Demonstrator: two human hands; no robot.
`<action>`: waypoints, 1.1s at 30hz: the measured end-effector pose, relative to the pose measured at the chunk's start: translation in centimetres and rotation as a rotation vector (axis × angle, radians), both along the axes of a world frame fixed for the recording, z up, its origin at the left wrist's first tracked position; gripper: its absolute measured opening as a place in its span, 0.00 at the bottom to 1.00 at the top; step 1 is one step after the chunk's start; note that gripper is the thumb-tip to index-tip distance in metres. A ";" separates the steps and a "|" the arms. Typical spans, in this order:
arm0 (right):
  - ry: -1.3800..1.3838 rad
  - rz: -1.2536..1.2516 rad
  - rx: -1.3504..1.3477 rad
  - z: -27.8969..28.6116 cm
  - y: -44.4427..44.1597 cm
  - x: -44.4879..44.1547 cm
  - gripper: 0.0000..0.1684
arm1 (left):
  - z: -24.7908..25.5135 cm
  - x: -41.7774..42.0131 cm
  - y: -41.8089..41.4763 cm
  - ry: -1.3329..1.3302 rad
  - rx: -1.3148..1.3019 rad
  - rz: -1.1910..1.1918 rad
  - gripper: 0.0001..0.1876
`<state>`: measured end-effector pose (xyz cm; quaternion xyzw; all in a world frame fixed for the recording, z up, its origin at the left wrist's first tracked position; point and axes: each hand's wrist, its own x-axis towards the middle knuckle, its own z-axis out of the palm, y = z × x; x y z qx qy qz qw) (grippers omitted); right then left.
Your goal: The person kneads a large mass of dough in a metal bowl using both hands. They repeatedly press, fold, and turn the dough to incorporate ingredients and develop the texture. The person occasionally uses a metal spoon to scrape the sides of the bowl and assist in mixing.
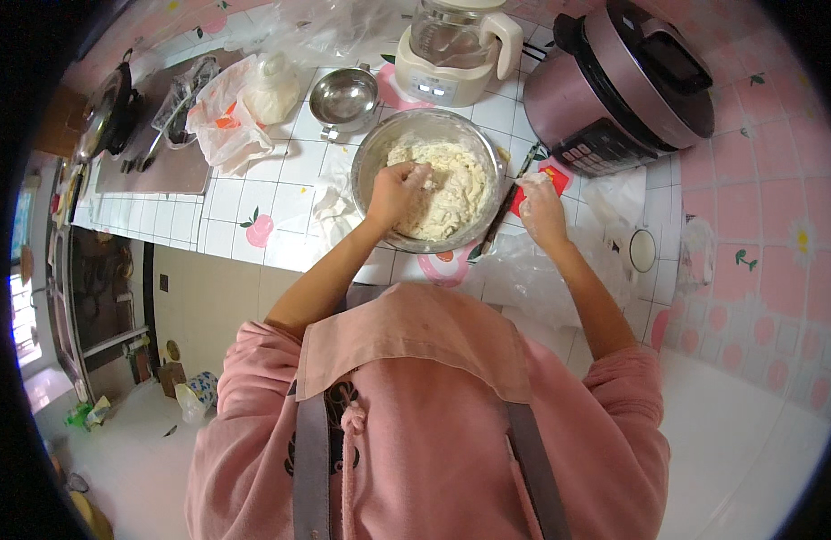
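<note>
A round metal bowl [494, 209] on the tiled-pattern counter holds shaggy, pale dough [449, 185]. Over the left part of the bowl is my left hand [396, 192], its fingers curled and dusted with flour; whether dough is between them cannot be told. My right hand [542, 206] is outside the bowl, to its right, with floury, bent fingers over a red packet [556, 179]. Its grip is unclear. A dark, narrow stick-like object [502, 214] lies between the bowl and this hand.
Behind the bowl are a small metal pan [344, 98] and a glass kettle on a base [446, 74]. A pink electric pressure cooker [604, 101] stands at the back right. Plastic bags [230, 128] lie at left, and clear plastic [530, 270] lies near my right forearm.
</note>
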<state>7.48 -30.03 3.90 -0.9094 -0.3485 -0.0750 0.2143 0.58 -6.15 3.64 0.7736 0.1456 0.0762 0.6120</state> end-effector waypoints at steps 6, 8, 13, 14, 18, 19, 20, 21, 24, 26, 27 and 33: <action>0.034 0.093 0.431 4.3 8.6 -3.6 0.13 | 1.4 -0.2 -0.8 0.200 -0.601 0.112 0.23; 0.071 0.214 0.431 4.3 10.8 -3.9 0.14 | 2.2 -0.4 -1.1 0.305 -0.720 0.090 0.26; 0.116 0.262 0.152 1.5 10.7 -2.7 0.12 | 4.2 -1.6 -0.8 0.203 -1.061 0.002 0.39; 0.157 0.166 0.271 1.0 10.6 -2.6 0.11 | 4.9 -1.9 -0.5 0.199 -1.166 -0.070 0.41; 0.507 -0.128 0.783 2.9 11.7 -1.8 0.10 | 6.3 -3.7 0.5 0.188 -1.228 -0.040 0.48; 0.566 -0.100 0.899 2.2 11.8 -1.3 0.11 | 6.4 -3.9 0.7 0.183 -1.201 -0.021 0.49; 0.626 -0.074 1.016 1.7 12.1 -1.0 0.11 | 6.0 -4.1 0.9 0.160 -1.122 -0.006 0.48; 0.797 -0.072 1.031 2.0 12.3 -1.8 0.12 | 5.7 -4.2 0.8 0.147 -0.909 -0.021 0.47; 1.369 0.060 1.286 2.3 13.6 -4.4 0.15 | 1.7 -3.5 -0.1 0.037 -0.342 -0.051 0.47; 1.538 -0.120 1.301 4.7 14.0 -5.8 0.15 | 0.7 -3.1 0.2 -0.026 0.194 0.062 0.51; 1.616 -0.213 1.306 5.5 14.2 -6.2 0.15 | 0.7 -2.9 0.4 -0.060 0.461 0.118 0.54; 1.398 -0.427 1.091 -2.3 9.4 -1.8 0.18 | 3.0 -1.3 1.2 -0.110 0.524 -0.233 0.53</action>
